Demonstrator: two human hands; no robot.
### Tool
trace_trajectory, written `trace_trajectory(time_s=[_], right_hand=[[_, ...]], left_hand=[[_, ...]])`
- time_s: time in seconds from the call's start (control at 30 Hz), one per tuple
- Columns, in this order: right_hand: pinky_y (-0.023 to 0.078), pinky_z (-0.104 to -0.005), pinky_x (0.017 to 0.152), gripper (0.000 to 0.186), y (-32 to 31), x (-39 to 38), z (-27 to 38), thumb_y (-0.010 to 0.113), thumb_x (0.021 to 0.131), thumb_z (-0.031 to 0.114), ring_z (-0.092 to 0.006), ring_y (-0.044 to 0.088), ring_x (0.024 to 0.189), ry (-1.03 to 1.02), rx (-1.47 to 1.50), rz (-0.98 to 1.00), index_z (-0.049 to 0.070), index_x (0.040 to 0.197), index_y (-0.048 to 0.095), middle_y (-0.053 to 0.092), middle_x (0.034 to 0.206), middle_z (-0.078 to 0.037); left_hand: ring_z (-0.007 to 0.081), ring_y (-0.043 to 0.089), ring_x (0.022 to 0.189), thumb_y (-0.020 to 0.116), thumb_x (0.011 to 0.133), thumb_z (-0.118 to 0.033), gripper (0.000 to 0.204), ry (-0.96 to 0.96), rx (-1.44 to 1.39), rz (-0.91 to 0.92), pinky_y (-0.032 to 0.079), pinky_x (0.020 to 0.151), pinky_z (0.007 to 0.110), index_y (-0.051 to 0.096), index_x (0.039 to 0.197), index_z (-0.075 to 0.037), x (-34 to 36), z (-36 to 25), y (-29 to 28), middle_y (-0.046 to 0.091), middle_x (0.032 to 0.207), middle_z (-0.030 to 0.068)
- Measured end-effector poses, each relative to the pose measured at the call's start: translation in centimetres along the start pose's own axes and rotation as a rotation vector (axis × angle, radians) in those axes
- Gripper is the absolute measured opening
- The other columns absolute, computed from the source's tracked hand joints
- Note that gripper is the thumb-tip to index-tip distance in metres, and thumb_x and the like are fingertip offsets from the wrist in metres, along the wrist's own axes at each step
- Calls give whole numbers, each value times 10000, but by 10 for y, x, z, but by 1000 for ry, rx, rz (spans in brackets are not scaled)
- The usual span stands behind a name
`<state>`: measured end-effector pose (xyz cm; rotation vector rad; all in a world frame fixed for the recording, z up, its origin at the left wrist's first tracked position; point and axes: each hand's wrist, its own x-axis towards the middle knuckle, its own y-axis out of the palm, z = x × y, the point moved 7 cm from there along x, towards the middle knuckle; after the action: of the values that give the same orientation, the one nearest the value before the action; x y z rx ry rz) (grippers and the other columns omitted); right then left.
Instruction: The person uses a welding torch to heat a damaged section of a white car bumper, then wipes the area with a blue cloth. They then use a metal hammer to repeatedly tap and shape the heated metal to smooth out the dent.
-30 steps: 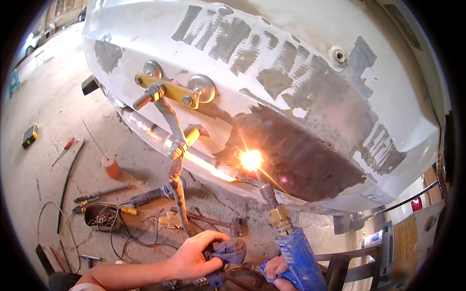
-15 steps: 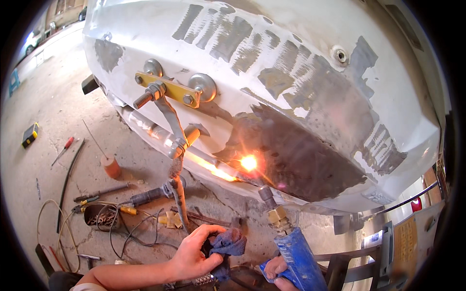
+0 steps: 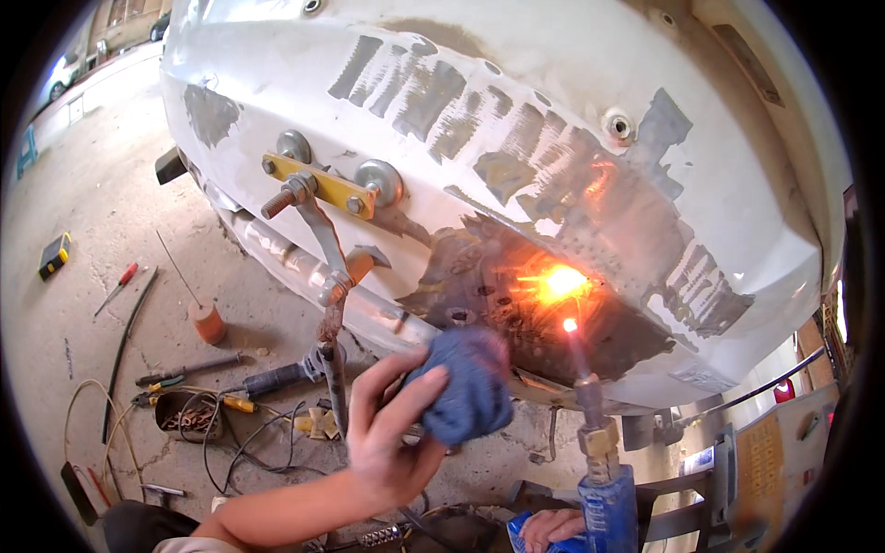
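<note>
My left hand (image 3: 392, 433) holds a bunched blue rag (image 3: 463, 387) raised close to the darkened, scorched patch (image 3: 516, 313) of a white car body panel (image 3: 479, 111). My right hand (image 3: 551, 528), low at the frame's bottom, grips a blue gas torch (image 3: 604, 493). The torch nozzle points up and its flame (image 3: 562, 281) burns bright orange on the bare metal just right of the rag.
A yellow bracket with round washers and a pulling rod (image 3: 318, 221) is fixed to the panel at left. On the concrete floor lie a red screwdriver (image 3: 118, 284), a yellow box (image 3: 53, 255), an orange cylinder (image 3: 208, 323), cables and hand tools (image 3: 194, 405).
My left hand has lifted the blue rag from the floor up toward the heated patch. The flame has shifted up and right on the panel.
</note>
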<state>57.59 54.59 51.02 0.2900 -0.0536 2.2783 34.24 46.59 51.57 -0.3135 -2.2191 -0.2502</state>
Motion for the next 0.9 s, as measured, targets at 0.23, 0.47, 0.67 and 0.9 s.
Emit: trace_trajectory(time_s=[0.23, 0.47, 0.67, 0.9], right_hand=[[344, -333, 643, 326, 4, -13, 15, 687, 763, 247, -190, 424, 692, -116, 64, -11, 39, 938, 508, 440, 765, -72], [351, -329, 645, 326, 1, -17, 19, 685, 761, 253, -194, 421, 683, -204, 99, 27, 34, 916, 500, 436, 776, -80], [358, -322, 640, 347, 10, -14, 23, 709, 761, 278, -189, 425, 682, -211, 114, -45, 41, 913, 505, 445, 782, -71], [360, -328, 627, 327, 11, -11, 21, 712, 763, 267, -194, 439, 674, -202, 71, 23, 47, 897, 512, 449, 748, -66]], left_hand=[[286, 583, 959, 648, 621, 53, 491, 293, 299, -70, 529, 791, 362, 666, 1084, -113, -13, 28, 44, 561, 1128, 139], [313, 557, 965, 624, 572, 93, 557, 144, 214, -156, 465, 833, 386, 668, 1093, -99, 13, 20, 32, 551, 1119, 151], [296, 548, 957, 598, 558, 91, 583, 177, 273, -141, 460, 817, 366, 666, 1102, -104, -8, 36, 38, 547, 1102, 143], [338, 530, 985, 538, 558, 110, 589, 31, 124, -147, 451, 862, 384, 627, 1126, -19, 17, 25, 26, 512, 1105, 201]])
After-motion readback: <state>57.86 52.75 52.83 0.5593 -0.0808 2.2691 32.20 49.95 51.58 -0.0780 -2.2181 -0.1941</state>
